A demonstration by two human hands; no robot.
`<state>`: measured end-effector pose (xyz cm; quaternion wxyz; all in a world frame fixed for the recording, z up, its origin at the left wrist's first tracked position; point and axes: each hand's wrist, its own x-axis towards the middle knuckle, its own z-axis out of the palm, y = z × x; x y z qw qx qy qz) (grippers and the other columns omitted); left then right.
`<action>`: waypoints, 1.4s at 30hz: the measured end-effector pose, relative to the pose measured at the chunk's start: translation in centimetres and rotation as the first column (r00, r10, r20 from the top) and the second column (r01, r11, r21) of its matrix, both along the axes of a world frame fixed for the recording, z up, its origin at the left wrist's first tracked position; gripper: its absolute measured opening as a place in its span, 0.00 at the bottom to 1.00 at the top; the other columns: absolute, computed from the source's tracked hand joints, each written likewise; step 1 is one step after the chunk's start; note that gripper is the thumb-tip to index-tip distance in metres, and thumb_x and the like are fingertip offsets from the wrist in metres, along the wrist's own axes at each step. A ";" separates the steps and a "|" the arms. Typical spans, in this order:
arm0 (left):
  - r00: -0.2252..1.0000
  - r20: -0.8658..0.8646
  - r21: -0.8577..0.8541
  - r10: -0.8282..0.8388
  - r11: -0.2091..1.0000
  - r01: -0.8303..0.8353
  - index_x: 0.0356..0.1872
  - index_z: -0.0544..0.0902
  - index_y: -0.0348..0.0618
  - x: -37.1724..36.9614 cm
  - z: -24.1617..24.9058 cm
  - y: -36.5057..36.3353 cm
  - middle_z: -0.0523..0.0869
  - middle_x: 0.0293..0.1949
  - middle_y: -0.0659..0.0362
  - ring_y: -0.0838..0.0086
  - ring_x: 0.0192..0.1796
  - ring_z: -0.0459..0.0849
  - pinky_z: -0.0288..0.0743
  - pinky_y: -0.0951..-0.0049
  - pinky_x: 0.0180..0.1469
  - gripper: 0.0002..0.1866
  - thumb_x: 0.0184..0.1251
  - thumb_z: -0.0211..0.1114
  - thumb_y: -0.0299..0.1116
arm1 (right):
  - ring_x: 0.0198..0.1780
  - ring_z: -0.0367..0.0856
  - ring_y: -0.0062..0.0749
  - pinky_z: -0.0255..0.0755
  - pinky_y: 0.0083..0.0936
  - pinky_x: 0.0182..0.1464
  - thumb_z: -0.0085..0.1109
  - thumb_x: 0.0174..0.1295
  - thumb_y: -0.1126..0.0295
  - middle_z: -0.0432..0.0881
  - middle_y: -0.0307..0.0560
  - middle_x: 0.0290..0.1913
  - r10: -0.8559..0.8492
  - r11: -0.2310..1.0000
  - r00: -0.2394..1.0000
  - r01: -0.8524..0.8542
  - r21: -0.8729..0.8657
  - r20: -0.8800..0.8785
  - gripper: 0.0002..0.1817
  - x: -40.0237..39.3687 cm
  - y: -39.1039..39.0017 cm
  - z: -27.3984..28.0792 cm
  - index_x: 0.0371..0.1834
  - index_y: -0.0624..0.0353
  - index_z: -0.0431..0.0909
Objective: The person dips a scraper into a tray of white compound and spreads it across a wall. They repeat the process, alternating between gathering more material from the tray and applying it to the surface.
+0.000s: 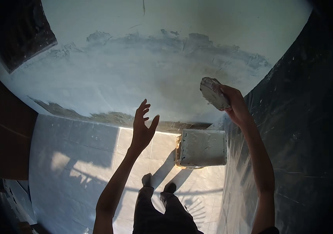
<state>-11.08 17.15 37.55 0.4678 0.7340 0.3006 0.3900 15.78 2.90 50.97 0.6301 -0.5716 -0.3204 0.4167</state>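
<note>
My right hand (236,104) is raised near the wall and closed around a flat, plaster-smeared piece (214,93) with rough, dark edges. Its exact kind is not clear. Before the wall hangs my left hand (144,125), empty, with thumb and fingers apart. Behind both hands, the wall (135,78) carries a broad whitish patch of plaster with a ragged upper edge. Lower down, a bare grey-brown strip shows along its foot. Below my right hand a box-like block (202,147) with a plaster-smeared top stands on the floor.
Grey tiles (69,156) cover the floor, with sunlit patches and shadows. My feet (169,188) stand just in front of the block. A dark surface (291,128), partly under thin sheeting, runs along the right. Brown panels (8,121) and a dark frame (26,35) are at left.
</note>
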 end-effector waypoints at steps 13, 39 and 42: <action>0.965 0.239 0.226 0.104 0.961 -0.159 0.75 0.63 0.48 -8.0 17.2 13.3 0.74 0.65 0.53 0.62 0.67 0.73 0.73 0.61 0.62 0.35 0.69 0.69 0.30 | 0.15 0.56 0.11 0.68 0.19 0.29 0.51 0.76 0.65 0.67 0.28 0.22 0.034 0.987 0.999 -0.028 0.157 -0.032 0.10 -9.3 13.2 18.6 0.45 0.61 0.76; 0.808 0.503 0.773 0.306 0.259 -0.579 0.75 0.64 0.41 -7.9 32.5 41.2 0.62 0.73 0.43 0.47 0.77 0.56 0.48 0.45 0.74 0.30 0.75 0.57 0.38 | 0.25 0.78 0.33 0.73 0.28 0.31 0.62 0.70 0.59 0.84 0.42 0.27 -0.802 0.566 -0.330 -0.153 0.810 0.498 0.12 -22.5 38.0 39.7 0.47 0.54 0.81; 0.775 0.537 0.767 0.334 0.189 -0.613 0.75 0.64 0.40 -7.3 32.2 41.6 0.63 0.73 0.43 0.45 0.76 0.57 0.50 0.45 0.73 0.30 0.76 0.55 0.39 | 0.36 0.88 0.42 0.77 0.33 0.37 0.60 0.71 0.60 0.88 0.53 0.36 -0.719 0.657 -0.415 -0.144 0.740 0.557 0.13 -23.2 37.7 39.5 0.50 0.56 0.81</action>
